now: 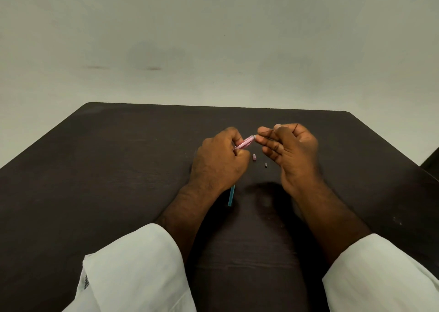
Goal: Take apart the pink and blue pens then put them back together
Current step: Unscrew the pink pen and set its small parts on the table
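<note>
My left hand (217,159) is closed around the pink pen barrel (245,142), which points up and to the right. My right hand (288,150) pinches a thin dark refill (268,134) at the barrel's open end. The blue pen (231,195) lies on the dark table (118,181) under my left wrist, mostly hidden. A small pink piece (254,156) and a small dark piece (265,165) rest on the table between my hands.
The table's far edge (213,106) meets a pale wall. White sleeves (133,271) cover both forearms near the bottom of the view. The table's right edge slopes down at the far right.
</note>
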